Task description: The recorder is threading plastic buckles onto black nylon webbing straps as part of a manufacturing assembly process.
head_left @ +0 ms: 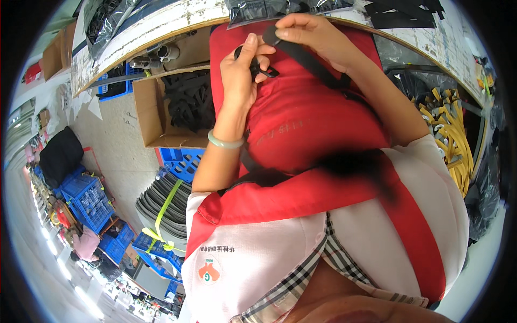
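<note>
Over the red apron (301,118) on my lap, both hands are raised close together near the table's edge. My left hand (236,75) is closed around a small black plastic buckle (272,72), part of which sticks out past the fingers. Between thumb and fingers, my right hand (318,37) pinches a black webbing strap (309,63) near its rounded end. From there the strap runs down to the right, beneath my right wrist. The strap's end almost meets my left fingertips; whether it passes through the buckle I cannot tell.
A worn white table (199,20) curves across the front, with bagged black parts (269,9) and black strips (404,13) on it. Below left stands a cardboard box (148,113) of black straps. Yellow straps (449,140) hang at right. Blue crates (89,199) and another person (89,245) are further left.
</note>
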`<state>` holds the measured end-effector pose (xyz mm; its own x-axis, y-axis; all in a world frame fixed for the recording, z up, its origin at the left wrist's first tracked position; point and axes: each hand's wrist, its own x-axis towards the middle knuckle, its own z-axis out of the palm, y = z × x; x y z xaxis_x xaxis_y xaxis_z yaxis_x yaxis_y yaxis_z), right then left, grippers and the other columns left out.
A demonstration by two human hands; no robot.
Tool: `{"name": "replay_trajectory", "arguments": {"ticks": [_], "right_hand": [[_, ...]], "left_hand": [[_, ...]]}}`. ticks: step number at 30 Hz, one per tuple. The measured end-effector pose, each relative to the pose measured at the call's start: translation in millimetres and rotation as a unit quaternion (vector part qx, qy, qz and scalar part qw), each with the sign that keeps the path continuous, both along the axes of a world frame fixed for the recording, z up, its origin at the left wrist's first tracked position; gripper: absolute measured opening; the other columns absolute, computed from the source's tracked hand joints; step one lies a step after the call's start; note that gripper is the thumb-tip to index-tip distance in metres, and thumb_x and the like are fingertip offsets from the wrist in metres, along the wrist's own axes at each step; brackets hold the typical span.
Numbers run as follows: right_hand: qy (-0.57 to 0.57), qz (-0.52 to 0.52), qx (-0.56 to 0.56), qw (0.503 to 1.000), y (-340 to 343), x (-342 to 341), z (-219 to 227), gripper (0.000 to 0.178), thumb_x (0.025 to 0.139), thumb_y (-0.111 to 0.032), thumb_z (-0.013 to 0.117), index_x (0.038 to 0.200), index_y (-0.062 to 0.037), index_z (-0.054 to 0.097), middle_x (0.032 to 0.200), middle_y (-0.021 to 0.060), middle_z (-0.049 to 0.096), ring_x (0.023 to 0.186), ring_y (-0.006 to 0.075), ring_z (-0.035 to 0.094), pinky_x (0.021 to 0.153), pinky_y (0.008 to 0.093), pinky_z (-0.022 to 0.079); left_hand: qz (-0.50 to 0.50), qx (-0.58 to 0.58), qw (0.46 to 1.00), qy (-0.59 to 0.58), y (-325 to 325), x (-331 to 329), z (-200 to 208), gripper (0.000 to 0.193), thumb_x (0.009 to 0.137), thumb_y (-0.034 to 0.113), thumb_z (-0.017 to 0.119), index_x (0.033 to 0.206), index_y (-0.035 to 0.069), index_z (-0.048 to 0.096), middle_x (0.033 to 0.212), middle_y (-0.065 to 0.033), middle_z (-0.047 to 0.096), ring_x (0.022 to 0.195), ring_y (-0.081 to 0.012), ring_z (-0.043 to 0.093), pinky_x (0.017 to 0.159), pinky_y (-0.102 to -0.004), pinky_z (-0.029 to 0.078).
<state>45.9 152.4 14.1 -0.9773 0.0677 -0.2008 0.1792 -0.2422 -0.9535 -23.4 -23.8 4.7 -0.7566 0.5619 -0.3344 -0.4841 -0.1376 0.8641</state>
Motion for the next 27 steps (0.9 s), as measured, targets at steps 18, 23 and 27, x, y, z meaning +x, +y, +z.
{"name": "replay_trajectory", "arguments": {"ticks": [18,23,27], "right_hand": [[0.002,-0.071,0.127,0.989,-24.2,16.6,14.5,0.017,0.089,-0.015,0.064,0.098,-0.0025,0.056,0.068,-0.0005,0.056,0.050,0.0045,0.051,0.045,0.0180,0.041],[-0.042,-0.102,0.019,0.994,-19.6,12.2,17.1,0.019,0.090,-0.017,0.061,0.100,-0.0009,0.058,0.069,0.0005,0.058,0.050,0.0070,0.054,0.046,0.0210,0.046],[-0.099,0.071,-0.120,0.985,-9.6,10.4,-1.2,0.021,0.092,-0.023,0.061,0.095,-0.0031,0.062,0.070,-0.0007,0.056,0.048,0.0058,0.049,0.044,0.0197,0.041]], "left_hand": [[0.054,-0.045,0.968,0.240,1.1,8.8,-2.0,0.013,0.084,0.009,0.071,0.095,0.000,0.070,0.067,-0.0009,0.059,0.053,-0.0039,0.049,0.045,-0.0180,0.034],[0.034,-0.035,0.985,0.163,-4.3,10.7,0.5,0.013,0.084,0.008,0.070,0.095,0.001,0.070,0.066,0.0008,0.058,0.052,-0.0029,0.048,0.045,-0.0176,0.033],[-0.005,0.008,0.994,0.109,-17.4,11.0,0.5,0.011,0.085,0.008,0.069,0.094,0.001,0.069,0.063,0.0009,0.057,0.050,-0.0022,0.044,0.043,-0.0178,0.030]]}}
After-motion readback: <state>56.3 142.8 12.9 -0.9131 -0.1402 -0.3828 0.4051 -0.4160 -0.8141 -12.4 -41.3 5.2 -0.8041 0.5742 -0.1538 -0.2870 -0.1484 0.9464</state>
